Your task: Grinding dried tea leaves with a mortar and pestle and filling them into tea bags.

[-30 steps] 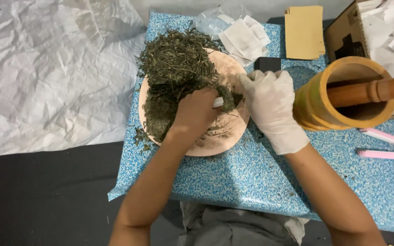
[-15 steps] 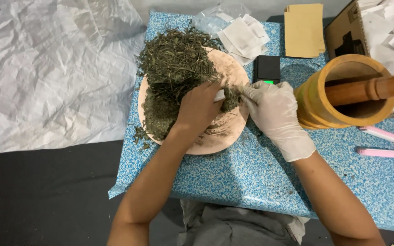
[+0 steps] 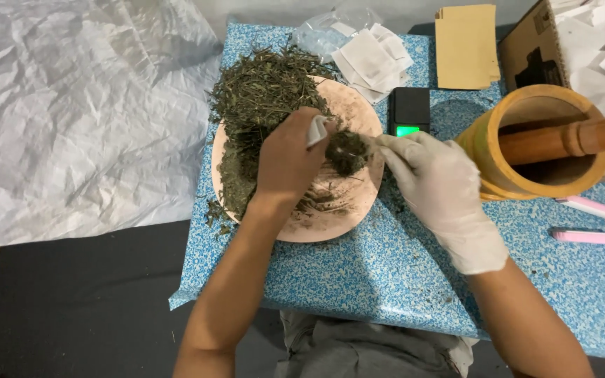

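Left hand (image 3: 290, 159), bare, fingers curled together around a small white sachet (image 3: 316, 129), over the round plate (image 3: 330, 222) near the worktop (image 3: 386, 273) left edge; right hand (image 3: 437, 187), white-gloved, fingertips pinched on a clump of dried herb (image 3: 346, 151) held against the sachet mouth above the plate's right half. Loose herb pile (image 3: 264, 94) heaped on the plate's far-left part, spilling toward the worktop's far left corner. Wooden mortar (image 3: 533, 143) with pestle (image 3: 568, 138) just right of the gloved hand; black scale (image 3: 409, 110) beyond it; spare sachets (image 3: 369, 59) and tan envelopes (image 3: 466, 45) along the far edge; pink tool (image 3: 596, 224) at the right edge.
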